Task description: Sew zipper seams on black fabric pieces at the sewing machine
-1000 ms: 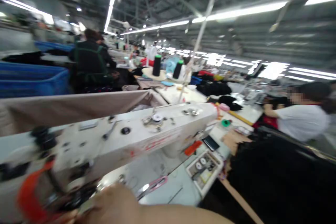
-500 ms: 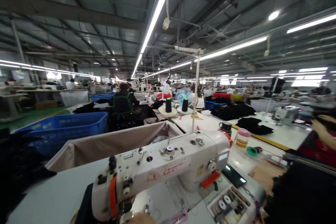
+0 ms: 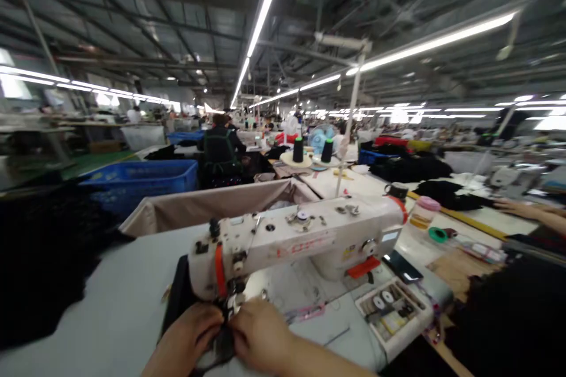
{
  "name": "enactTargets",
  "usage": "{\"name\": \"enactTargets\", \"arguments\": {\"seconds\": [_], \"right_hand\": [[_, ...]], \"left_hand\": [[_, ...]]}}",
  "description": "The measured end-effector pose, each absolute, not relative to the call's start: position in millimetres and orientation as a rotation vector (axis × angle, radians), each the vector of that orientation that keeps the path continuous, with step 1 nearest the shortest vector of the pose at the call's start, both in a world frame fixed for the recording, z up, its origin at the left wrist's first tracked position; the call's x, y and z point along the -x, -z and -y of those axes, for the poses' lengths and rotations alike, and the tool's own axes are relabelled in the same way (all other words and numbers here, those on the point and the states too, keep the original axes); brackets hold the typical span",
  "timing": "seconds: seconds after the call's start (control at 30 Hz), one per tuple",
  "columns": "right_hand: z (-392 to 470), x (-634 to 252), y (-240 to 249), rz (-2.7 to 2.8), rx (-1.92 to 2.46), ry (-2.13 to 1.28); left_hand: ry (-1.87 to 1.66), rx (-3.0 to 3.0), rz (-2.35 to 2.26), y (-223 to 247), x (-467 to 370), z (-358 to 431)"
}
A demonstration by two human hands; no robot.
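Observation:
A white sewing machine (image 3: pixel 300 241) with orange trim stands across the work table. Under its needle end, both hands meet at a small piece of black fabric (image 3: pixel 223 344). My left hand (image 3: pixel 188 333) pinches it from the left, fingers bent. From the right, my right hand (image 3: pixel 260 330) closes on the same fabric, its fingertips near the presser foot. The hands are slightly blurred, and the fingers partly hide the fabric. Pink-handled thread snips (image 3: pixel 309 312) lie on the machine bed, right of my right hand.
A parts tray (image 3: pixel 393 318) with bobbins sits at right, near a dark phone (image 3: pixel 402 266). Black cloth piles (image 3: pixel 39 253) flank the table. Behind are a fabric-lined bin (image 3: pixel 212 209), a blue crate (image 3: pixel 145 179) and a seated person (image 3: pixel 222 144). Another person's hand (image 3: pixel 515 207) reaches in from the right.
My view has tilted down and turned slightly left. Both hands have come into view at the needle end, where only a blurred bit of a hand showed before.

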State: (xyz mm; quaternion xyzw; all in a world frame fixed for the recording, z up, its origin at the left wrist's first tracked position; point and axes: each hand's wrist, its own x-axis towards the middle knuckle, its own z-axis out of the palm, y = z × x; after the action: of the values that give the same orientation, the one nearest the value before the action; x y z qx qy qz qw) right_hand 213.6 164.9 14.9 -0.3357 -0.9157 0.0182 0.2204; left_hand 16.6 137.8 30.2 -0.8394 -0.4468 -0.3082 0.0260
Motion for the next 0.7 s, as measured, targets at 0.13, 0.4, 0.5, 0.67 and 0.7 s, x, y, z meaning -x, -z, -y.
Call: {"name": "enactTargets", "arguments": {"seconds": [0.13,0.4,0.5,0.67,0.7], "right_hand": [[-157.3,-231.1,-14.6,2.468,0.919,-0.323],[-156.5,-238.2,-17.9,2.420,0.876,-0.521],[-155.3,-238.0,-18.0,2.424,0.888,-0.484],[-157.8,-236.8,-16.5,2.423,0.824,-0.405],[-158.0,-236.8,-16.2,2.424,0.811,-0.404]], "left_hand": [[0.811,2.712,1.464,-34.3,-18.5,-135.3],[0.709,2.802,1.510,-28.5,-19.5,-136.7],[0.784,2.766,1.488,-28.7,-20.4,-137.9],[0.791,2.833,1.457,-33.9,-16.4,-137.8],[0.788,2.852,1.439,-34.9,-15.1,-136.9]]}}
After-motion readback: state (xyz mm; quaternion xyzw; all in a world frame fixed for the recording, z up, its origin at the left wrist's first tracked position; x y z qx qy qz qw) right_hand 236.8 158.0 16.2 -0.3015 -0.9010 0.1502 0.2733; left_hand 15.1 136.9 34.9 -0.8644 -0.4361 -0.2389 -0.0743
